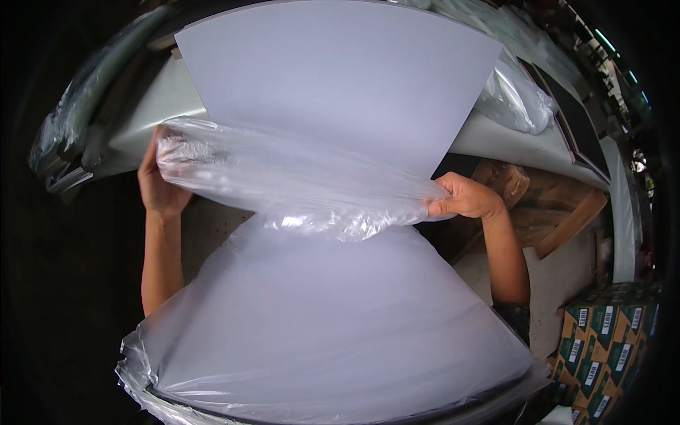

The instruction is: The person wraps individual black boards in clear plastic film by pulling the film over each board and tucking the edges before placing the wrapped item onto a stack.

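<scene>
Plastic film (304, 166) across pale panel (340, 78) | timber (572, 223), cartons (602, 354) at right

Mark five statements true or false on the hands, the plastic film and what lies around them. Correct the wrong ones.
1. The plastic film stretches between the left hand and the right hand. True.
2. The film is opaque black. False: it is clear and shiny.
3. The right hand pinches the film between thumb and fingers. True.
4. Film covers all of the pale panel. False: its far part is bare, while its near part lies under film.
5. The stacked boxes stand at the lower left of the view. False: they stand at the lower right.
</scene>
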`<action>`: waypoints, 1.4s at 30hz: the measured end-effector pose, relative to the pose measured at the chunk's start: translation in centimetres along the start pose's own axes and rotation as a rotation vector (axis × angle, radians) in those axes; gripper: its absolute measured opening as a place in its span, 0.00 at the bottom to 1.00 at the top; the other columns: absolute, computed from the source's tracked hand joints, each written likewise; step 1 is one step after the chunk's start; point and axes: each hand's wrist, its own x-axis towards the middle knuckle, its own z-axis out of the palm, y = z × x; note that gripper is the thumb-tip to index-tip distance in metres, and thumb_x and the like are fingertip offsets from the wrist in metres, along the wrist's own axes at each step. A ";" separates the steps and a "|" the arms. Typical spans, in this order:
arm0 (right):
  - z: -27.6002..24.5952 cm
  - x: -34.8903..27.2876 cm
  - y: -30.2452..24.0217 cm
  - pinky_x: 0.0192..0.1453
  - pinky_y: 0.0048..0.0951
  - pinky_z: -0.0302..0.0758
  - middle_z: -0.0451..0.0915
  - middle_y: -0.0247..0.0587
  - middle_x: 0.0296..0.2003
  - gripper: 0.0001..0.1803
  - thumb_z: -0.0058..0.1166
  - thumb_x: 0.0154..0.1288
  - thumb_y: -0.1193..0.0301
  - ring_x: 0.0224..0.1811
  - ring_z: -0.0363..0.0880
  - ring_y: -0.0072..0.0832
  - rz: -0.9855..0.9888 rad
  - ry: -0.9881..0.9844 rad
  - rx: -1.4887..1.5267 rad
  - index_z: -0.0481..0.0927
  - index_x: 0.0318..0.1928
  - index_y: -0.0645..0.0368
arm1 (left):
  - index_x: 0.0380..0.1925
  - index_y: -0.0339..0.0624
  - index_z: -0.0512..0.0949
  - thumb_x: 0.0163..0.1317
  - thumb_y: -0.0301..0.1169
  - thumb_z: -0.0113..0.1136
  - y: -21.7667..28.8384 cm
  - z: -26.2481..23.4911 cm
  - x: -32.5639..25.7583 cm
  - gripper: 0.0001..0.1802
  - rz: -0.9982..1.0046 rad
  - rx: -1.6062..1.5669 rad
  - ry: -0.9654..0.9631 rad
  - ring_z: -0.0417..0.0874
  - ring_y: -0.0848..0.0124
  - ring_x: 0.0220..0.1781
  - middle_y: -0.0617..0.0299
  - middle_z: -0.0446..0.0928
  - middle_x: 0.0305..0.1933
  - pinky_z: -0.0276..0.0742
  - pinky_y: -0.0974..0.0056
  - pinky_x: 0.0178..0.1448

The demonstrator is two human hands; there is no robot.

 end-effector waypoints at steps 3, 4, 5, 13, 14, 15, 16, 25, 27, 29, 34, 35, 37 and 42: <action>0.3 1.4 0.8 0.54 0.32 0.67 0.74 0.39 0.45 0.16 0.42 0.64 0.66 0.47 0.72 0.31 -0.354 0.162 0.186 0.70 0.48 0.62 | 0.44 0.38 0.72 0.57 0.51 0.50 -4.3 -0.8 -2.6 0.27 -0.347 0.422 -0.054 0.74 0.66 0.44 0.56 0.74 0.41 0.71 0.60 0.46; 3.5 2.4 -0.9 0.48 0.30 0.70 0.74 0.36 0.40 0.14 0.39 0.66 0.68 0.39 0.73 0.27 -0.433 0.626 0.523 0.70 0.48 0.60 | 0.42 0.38 0.73 0.56 0.50 0.52 -4.0 -0.1 -2.7 0.26 -0.461 0.632 -0.244 0.73 0.68 0.40 0.59 0.74 0.37 0.70 0.63 0.44; 1.3 2.5 0.6 0.46 0.27 0.70 0.74 0.36 0.38 0.14 0.38 0.66 0.69 0.37 0.72 0.25 -0.490 0.288 0.630 0.70 0.49 0.60 | 0.40 0.37 0.74 0.54 0.50 0.55 -3.6 0.6 -2.6 0.25 -0.571 0.840 -0.438 0.73 0.71 0.36 0.62 0.75 0.34 0.69 0.67 0.41; 3.5 0.8 1.4 0.19 0.17 0.60 0.74 0.32 0.24 0.13 0.51 0.57 0.64 0.22 0.68 0.20 -0.136 -0.282 -0.017 0.73 0.36 0.61 | 0.27 0.46 0.73 0.64 0.39 0.43 -4.6 -0.4 -0.2 0.13 -0.181 -0.017 0.381 0.73 0.76 0.23 0.68 0.71 0.22 0.73 0.72 0.25; 3.0 0.1 1.8 0.19 0.18 0.60 0.73 0.32 0.22 0.14 0.49 0.59 0.63 0.21 0.66 0.20 -0.444 -0.261 0.259 0.74 0.39 0.60 | 0.24 0.46 0.72 0.63 0.39 0.46 -5.7 0.5 -1.1 0.12 -0.371 0.110 0.299 0.69 0.79 0.19 0.70 0.67 0.19 0.67 0.73 0.21; 2.6 0.0 1.3 0.19 0.18 0.58 0.69 0.28 0.20 0.14 0.46 0.61 0.62 0.19 0.61 0.18 -0.579 -0.018 0.448 0.74 0.42 0.57 | 0.22 0.47 0.72 0.61 0.38 0.49 -7.1 0.7 -3.2 0.12 -0.527 0.232 0.232 0.64 0.82 0.16 0.72 0.63 0.15 0.62 0.74 0.17; 3.9 0.3 0.0 0.20 0.17 0.57 0.67 0.26 0.19 0.14 0.47 0.61 0.62 0.18 0.59 0.17 -0.655 0.090 0.629 0.74 0.44 0.55 | 0.25 0.44 0.73 0.56 0.34 0.53 -7.4 -0.9 -3.7 0.07 -0.538 0.273 -0.066 0.66 0.81 0.19 0.70 0.66 0.18 0.64 0.74 0.22; -1.8 3.2 -0.9 0.26 0.15 0.62 0.67 0.28 0.28 0.07 0.57 0.54 0.76 0.24 0.62 0.13 -0.876 1.002 -0.749 0.72 0.31 0.56 | 0.40 0.34 0.74 0.49 0.25 0.59 3.5 0.8 -5.7 0.16 0.110 0.460 -0.553 0.75 0.73 0.35 0.61 0.75 0.33 0.71 0.68 0.42; 0.7 3.6 -6.2 0.32 0.18 0.65 0.68 0.30 0.30 0.04 0.55 0.55 0.77 0.29 0.66 0.17 -1.141 1.186 -0.901 0.73 0.31 0.60 | 0.42 0.33 0.74 0.49 0.25 0.59 4.5 2.3 -2.4 0.18 0.360 0.557 -0.437 0.76 0.71 0.38 0.59 0.76 0.36 0.72 0.67 0.45; 4.0 4.7 -11.0 0.41 0.24 0.67 0.70 0.34 0.33 0.09 0.54 0.54 0.78 0.36 0.69 0.22 -1.134 1.252 -1.297 0.76 0.38 0.58 | 0.41 0.36 0.76 0.44 0.16 0.53 6.5 5.7 2.1 0.20 0.482 0.853 -0.093 0.72 0.79 0.33 0.66 0.73 0.35 0.69 0.74 0.42; 6.7 7.3 -13.3 0.52 0.32 0.66 0.72 0.41 0.49 0.24 0.52 0.51 0.81 0.49 0.69 0.35 -0.880 0.801 -1.836 0.77 0.49 0.46 | 0.50 0.55 0.73 0.36 0.09 0.43 7.6 3.3 6.9 0.38 1.022 1.628 0.257 0.72 0.62 0.38 0.55 0.68 0.35 0.68 0.69 0.47; 7.2 6.3 -12.3 0.53 0.32 0.66 0.71 0.40 0.51 0.23 0.51 0.51 0.82 0.49 0.69 0.37 -0.926 0.846 -1.923 0.77 0.48 0.48 | 0.50 0.55 0.73 0.35 0.09 0.45 6.9 3.7 5.4 0.39 1.032 1.555 0.235 0.72 0.60 0.38 0.55 0.68 0.36 0.69 0.66 0.47; 8.0 2.4 -9.7 0.54 0.32 0.65 0.72 0.40 0.50 0.18 0.51 0.52 0.81 0.49 0.69 0.38 -1.040 0.922 -1.987 0.79 0.45 0.53 | 0.47 0.47 0.75 0.36 0.09 0.54 5.1 3.6 1.0 0.34 1.269 1.561 0.231 0.74 0.67 0.34 0.56 0.67 0.34 0.72 0.68 0.36; 11.2 -7.4 -5.6 0.36 0.25 0.71 0.77 0.41 0.31 0.13 0.59 0.42 0.77 0.30 0.71 0.30 -1.179 0.808 -1.602 0.80 0.34 0.62 | 0.18 0.33 0.79 0.47 0.29 0.64 5.8 6.0 -10.1 0.08 1.052 1.132 -0.166 0.70 0.75 0.18 0.61 0.68 0.17 0.63 0.73 0.20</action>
